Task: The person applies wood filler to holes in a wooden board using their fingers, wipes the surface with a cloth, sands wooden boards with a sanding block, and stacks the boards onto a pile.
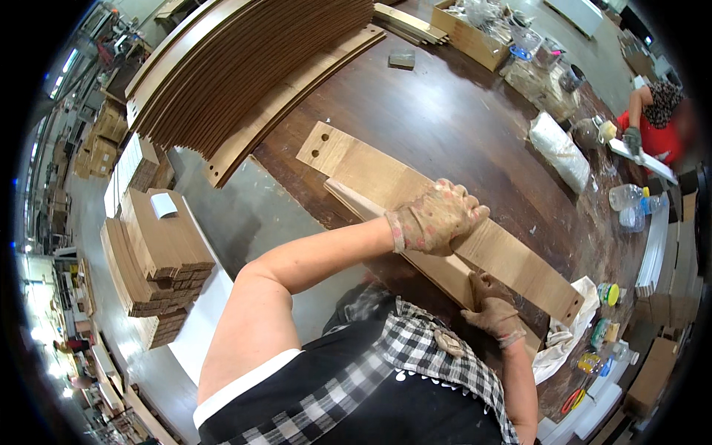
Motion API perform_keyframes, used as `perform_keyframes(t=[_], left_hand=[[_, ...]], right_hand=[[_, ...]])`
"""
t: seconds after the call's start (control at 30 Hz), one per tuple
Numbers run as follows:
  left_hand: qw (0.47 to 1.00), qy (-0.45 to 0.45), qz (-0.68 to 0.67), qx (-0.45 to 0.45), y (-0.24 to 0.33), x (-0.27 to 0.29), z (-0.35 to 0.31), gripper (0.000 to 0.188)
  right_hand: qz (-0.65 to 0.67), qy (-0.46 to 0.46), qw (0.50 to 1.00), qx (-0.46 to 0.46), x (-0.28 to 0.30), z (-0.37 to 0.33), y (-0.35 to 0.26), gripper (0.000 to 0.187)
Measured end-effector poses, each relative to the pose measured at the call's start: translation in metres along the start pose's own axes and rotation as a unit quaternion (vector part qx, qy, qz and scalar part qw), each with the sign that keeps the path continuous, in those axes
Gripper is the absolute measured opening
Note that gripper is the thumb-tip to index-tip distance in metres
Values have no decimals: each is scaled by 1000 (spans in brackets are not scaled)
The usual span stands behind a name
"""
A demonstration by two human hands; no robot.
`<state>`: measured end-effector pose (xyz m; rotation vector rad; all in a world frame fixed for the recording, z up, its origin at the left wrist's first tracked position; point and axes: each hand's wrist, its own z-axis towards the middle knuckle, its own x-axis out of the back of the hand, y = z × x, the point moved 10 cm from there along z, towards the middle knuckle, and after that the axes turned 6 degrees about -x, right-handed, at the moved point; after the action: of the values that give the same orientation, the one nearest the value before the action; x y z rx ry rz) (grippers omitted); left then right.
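A flat, light-brown wooden board (pixel 356 158) with paired holes near its ends lies diagonally across the dark table. Under its near edge runs a second wooden board (pixel 437 271), partly hidden. My left hand (pixel 437 216), in a stained work glove, is closed in a fist on top of the upper board, around its middle. Whatever that fist holds is hidden. Also gloved, my right hand (pixel 495 313) grips the near edge of the upper board, close to the lower board, with its fingertips partly out of sight.
A row of curved wooden boards (pixel 259 74) stands at the far left of the table (pixel 437 111). A small grey block (pixel 401 59) lies beyond my hands. Bottles (pixel 627 198), a white wrapped bundle (pixel 560 152) and scissors (pixel 572 400) line the right side. A co-worker (pixel 656 122) stands far right.
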<state>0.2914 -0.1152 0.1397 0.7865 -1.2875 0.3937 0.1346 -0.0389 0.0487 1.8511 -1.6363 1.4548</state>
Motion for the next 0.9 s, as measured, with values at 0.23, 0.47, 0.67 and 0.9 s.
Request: perform_keyframes(t=[0.23, 0.47, 0.67, 0.9], left_hand=[[998, 39, -48, -18, 14, 13, 9, 69], [995, 33, -94, -33, 17, -6, 18, 76], [982, -29, -169, -74, 29, -66, 11, 75], [990, -50, -107, -75, 31, -88, 15, 58]], right_hand=[[-90, 64, 986, -124, 9, 14, 83, 49], [21, 281, 952, -116, 1, -23, 94, 29], [-12, 292, 956, -34, -42, -76, 37, 30], [110, 467, 877, -3, -17, -110, 15, 36]])
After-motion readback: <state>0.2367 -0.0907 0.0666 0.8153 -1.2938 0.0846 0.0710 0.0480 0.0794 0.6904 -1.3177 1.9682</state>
